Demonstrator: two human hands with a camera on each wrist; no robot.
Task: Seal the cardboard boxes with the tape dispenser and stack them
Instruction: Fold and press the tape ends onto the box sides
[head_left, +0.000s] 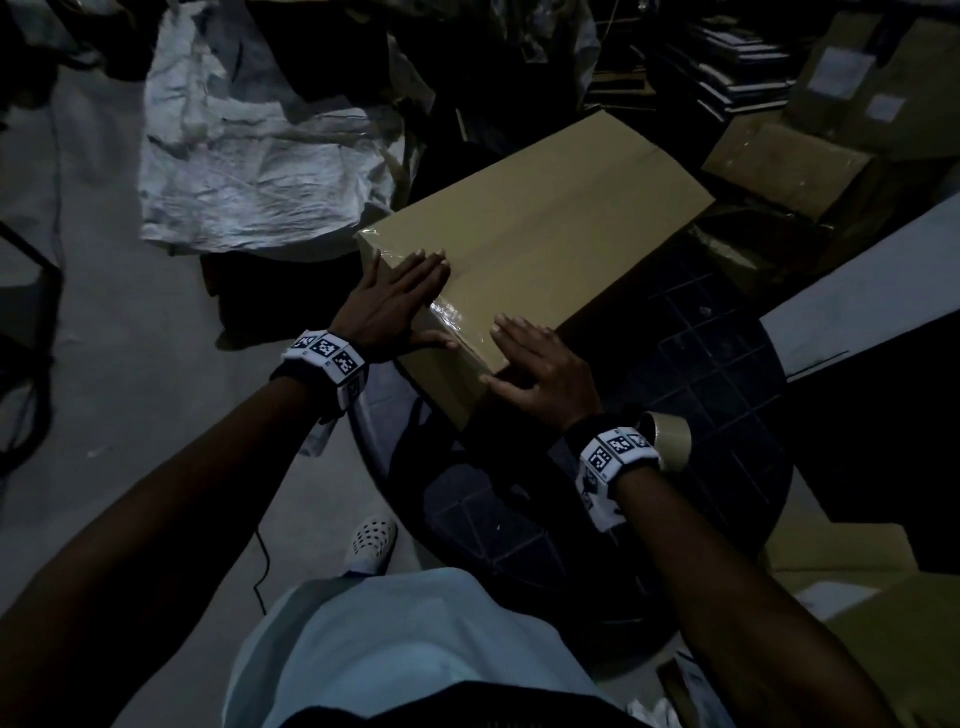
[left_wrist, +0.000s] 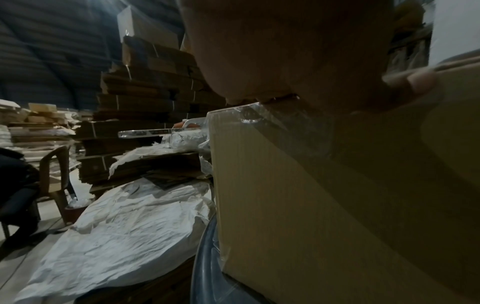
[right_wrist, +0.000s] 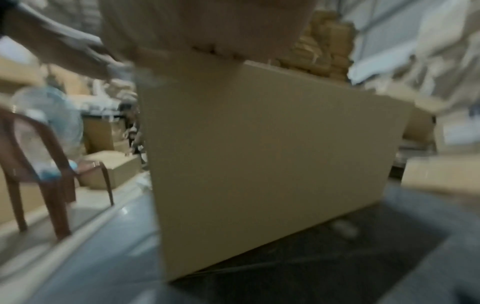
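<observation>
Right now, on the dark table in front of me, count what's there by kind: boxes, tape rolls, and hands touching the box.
Boxes: 1
Tape rolls: 1
Hands touching the box: 2, left hand, right hand
Total: 4

The right wrist view is smeared: the brown plastic chair (right_wrist: 52, 168) blurs; the tan cardboard roll (head_left: 672, 441) hides partly behind the wristband.

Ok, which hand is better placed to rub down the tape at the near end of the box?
Probably left. The left hand lies flat beside the shiny tape; the right hand rests at the box corner.
</observation>
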